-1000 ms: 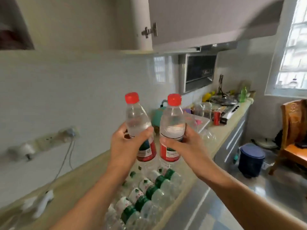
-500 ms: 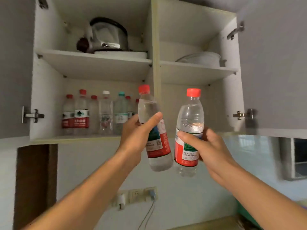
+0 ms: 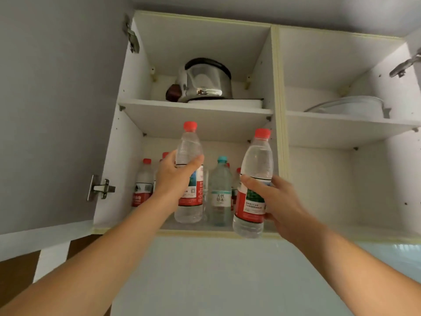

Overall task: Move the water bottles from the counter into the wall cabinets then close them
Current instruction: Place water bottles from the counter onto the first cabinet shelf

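While each bottle looks full, fairly heavy and slick, the left hand (image 3: 176,176) wraps its fingers around one bottle (image 3: 189,179) at the lower shelf (image 3: 218,226), the right hand (image 3: 276,201) gripping another bottle (image 3: 254,185) mid-label, just outside.

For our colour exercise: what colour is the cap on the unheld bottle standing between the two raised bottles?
Teal, on the white-labelled clear plastic bottle; head view.

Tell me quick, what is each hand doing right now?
Left hand: grips a red-capped water bottle.
Right hand: grips another red-capped bottle.
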`<state>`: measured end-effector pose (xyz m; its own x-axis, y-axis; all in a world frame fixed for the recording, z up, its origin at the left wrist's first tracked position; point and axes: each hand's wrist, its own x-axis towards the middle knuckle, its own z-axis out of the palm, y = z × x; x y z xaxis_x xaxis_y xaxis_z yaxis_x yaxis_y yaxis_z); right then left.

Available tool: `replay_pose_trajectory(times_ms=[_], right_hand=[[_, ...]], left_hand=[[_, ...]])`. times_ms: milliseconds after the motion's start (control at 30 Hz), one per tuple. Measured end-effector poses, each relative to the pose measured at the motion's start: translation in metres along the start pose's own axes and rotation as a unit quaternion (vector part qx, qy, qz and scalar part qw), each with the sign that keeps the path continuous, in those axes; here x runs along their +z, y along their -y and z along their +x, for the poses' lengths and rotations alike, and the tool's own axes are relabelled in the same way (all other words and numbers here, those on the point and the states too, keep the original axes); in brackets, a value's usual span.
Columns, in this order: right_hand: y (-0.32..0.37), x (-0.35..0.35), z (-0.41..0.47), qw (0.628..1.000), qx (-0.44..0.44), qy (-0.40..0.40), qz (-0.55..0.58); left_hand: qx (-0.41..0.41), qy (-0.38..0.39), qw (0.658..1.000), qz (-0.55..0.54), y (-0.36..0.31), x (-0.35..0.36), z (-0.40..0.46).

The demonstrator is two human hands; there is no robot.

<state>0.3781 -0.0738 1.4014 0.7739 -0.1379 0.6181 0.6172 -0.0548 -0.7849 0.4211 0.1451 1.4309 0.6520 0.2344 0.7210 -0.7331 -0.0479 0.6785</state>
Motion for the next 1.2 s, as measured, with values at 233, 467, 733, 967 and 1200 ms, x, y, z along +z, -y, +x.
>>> replay_pose_trajectory(times_ms=[233,467,733,967,1200], right_hand=[[-0.033,0.022,0.058,0.999,0.020,-0.045,-0.018],[-0.057,0.018,0.083,0.996,0.030,-0.009,-0.087],[-0.067,-0.006,0.084,0.975,0.030,0.084,-0.202],[-0.095,0.003,0.107,0.967,0.033,0.023,-0.252],[-0.119,0.006,0.114,0.947,0.016,-0.033,-0.318]], left_hand=[[-0.037,0.003,0.997,0.070,0.059,-0.005,0.034],[-0.012,0.092,0.984,0.150,0.085,-0.017,0.050],[-0.036,0.178,0.962,0.203,0.106,-0.020,0.054],[-0.117,0.251,0.952,0.130,0.121,0.020,0.073],[-0.115,0.256,0.950,0.138,0.135,0.038,0.082]])
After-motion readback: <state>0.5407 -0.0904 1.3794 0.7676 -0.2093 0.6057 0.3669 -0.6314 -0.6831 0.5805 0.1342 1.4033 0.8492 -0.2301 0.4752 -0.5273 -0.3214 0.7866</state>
